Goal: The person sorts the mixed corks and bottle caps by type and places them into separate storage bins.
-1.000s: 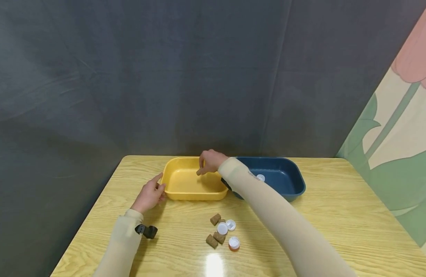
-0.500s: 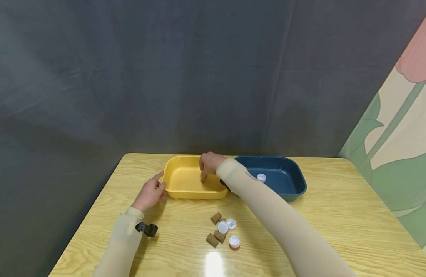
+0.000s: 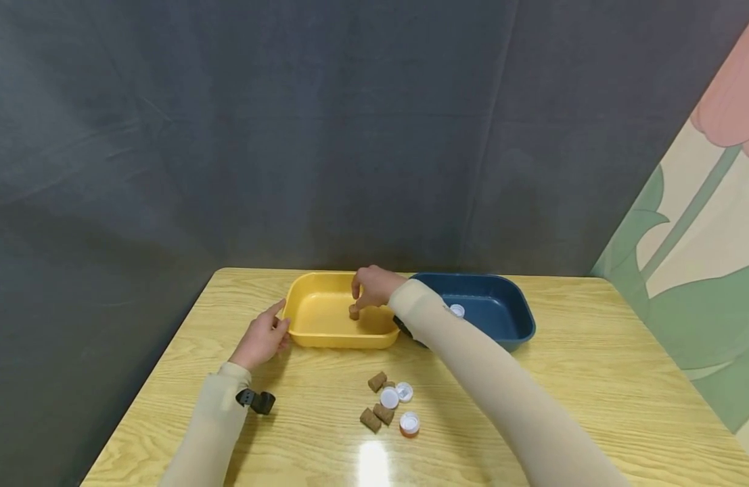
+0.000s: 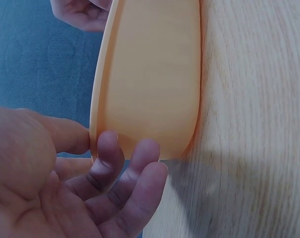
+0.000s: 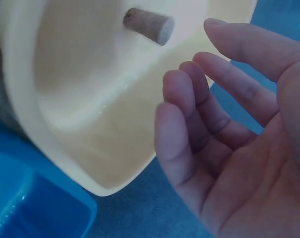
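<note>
A cork [image 3: 354, 312] lies on the floor of the yellow tray [image 3: 344, 341], just beyond the fingertips of my right hand [image 3: 374, 285]. In the right wrist view the fingers of that hand are spread, with a visible gap to the cork [image 5: 149, 26]. At the tray's left end my left hand [image 3: 261, 341] holds the rim. The left wrist view has its thumb at the rim and the other fingers bent against the outer end wall of the tray [image 4: 150, 74].
Several corks [image 3: 371, 420] and white bottle caps [image 3: 389, 398] lie in front of the tray. Near them sits a white cap with an orange lower part [image 3: 409, 424]. A blue tray [image 3: 520, 318] on the right contains a white cap [image 3: 457, 310]. A dark curtain [image 3: 350, 135] hangs behind the table.
My right hand lowered the cork into the yellow tray, let it go and drew back slightly to the right. The left hand stayed at the tray's end.
</note>
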A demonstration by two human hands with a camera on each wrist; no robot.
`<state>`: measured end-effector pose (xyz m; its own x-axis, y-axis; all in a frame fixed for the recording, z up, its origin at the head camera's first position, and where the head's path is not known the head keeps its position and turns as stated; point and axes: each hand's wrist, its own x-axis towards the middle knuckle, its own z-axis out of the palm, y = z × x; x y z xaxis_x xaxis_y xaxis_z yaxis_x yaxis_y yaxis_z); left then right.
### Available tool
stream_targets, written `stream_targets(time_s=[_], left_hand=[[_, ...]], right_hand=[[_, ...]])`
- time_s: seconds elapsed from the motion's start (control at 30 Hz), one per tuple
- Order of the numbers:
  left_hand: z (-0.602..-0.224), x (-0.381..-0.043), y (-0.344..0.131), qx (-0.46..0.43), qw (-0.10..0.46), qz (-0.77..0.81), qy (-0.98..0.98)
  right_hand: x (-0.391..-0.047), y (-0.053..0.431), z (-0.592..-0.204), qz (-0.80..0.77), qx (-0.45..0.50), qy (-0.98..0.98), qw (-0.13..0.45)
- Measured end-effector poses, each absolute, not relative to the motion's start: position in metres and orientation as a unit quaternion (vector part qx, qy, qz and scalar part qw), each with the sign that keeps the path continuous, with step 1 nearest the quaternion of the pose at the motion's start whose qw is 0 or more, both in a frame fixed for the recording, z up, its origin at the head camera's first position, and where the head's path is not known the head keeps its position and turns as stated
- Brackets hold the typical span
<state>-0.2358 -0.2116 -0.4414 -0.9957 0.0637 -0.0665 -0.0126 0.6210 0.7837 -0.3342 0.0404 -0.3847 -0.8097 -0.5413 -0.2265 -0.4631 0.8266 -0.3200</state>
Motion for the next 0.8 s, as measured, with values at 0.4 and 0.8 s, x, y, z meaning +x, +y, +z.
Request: stream_targets(time_s=[0.4,0.8], left_hand=[[-0.443,-0.237,-0.213,0.019,0.043,0.437,0.898],[-0.446,-0.238,-0.212,0.015,0.047,0.44,0.897]], right_hand=[[-0.302,0.074,-0.375,-0.189,-0.336,0.916,0.11],[-0.24,0.12,-0.408,-0.291,-0.389,0.87,0.088]])
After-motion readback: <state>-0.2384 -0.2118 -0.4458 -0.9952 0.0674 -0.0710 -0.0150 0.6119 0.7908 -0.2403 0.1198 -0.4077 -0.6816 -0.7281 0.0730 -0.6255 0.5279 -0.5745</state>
